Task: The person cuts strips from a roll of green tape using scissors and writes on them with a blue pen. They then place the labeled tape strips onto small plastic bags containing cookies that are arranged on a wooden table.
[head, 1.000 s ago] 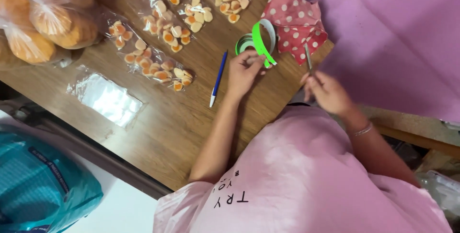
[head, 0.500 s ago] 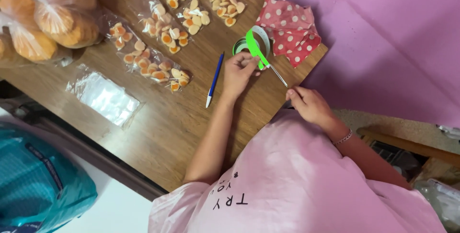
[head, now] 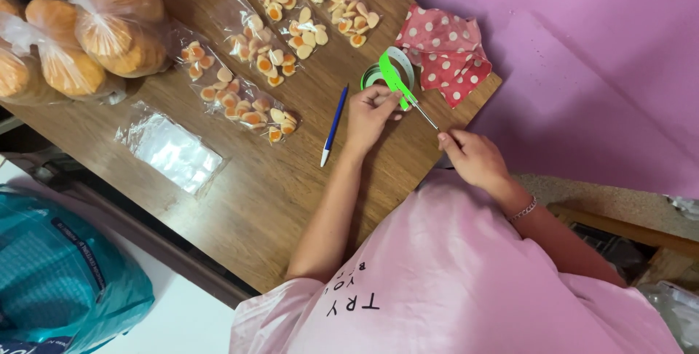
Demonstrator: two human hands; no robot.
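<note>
A person's left hand (head: 370, 110) pinched a bright green ribbon (head: 394, 77) pulled from its spool (head: 384, 72) on the wooden worktop (head: 291, 172), holding it taut. The right hand (head: 470, 156) gripped thin scissors (head: 422, 112) against it. A blue pen (head: 334, 125) and bagged sweets (head: 244, 99) lay near.

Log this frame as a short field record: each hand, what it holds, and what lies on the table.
left hand: pinches the green ribbon beside its spool
right hand: holds scissors, blades at the ribbon
grip state: both hands closed on their items
table: brown wood
near hands: blue pen, red polka-dot cloth
further off: clear packets of orange-and-white sweets, bagged buns, empty clear bags
</note>
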